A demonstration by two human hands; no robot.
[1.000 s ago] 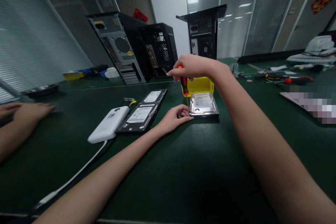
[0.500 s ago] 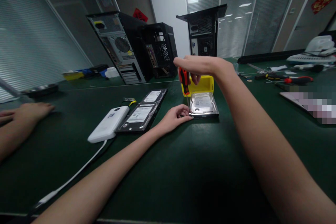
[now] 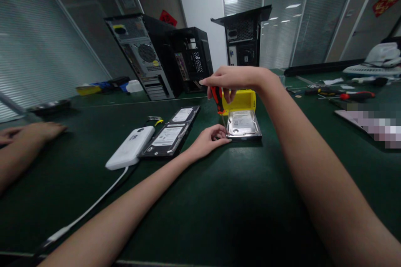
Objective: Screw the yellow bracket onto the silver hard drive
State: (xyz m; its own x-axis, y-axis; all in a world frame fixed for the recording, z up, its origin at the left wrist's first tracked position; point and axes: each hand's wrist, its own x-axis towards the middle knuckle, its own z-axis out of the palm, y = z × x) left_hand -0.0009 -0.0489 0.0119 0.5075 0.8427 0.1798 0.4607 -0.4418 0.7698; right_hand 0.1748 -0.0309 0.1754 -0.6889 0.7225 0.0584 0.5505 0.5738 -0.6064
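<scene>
A silver hard drive (image 3: pixel 242 123) lies flat on the dark green table, label side up. At its near left corner, the curled fingers of my left hand (image 3: pixel 213 137) grip the edge. Above it, my right hand (image 3: pixel 230 82) is closed round the handle of a red and black screwdriver (image 3: pixel 218 102). Its shaft slants down to that same corner, beside my left fingertips; the tip itself is too small to make out. Directly behind the drive stands an open yellow case (image 3: pixel 240 102).
Left of my left hand lie two more hard drives (image 3: pixel 167 135) and a white power bank (image 3: pixel 130 148) with a cable. Computer cases (image 3: pixel 147 54) stand at the back. Another person's hand (image 3: pixel 37 133) rests at far left. Tools such as a red-handled screwdriver (image 3: pixel 357 96) lie right.
My right hand has shifted slightly left at the top of the screwdriver, and the handle now leans further left. My left hand and the hard drive stay in place.
</scene>
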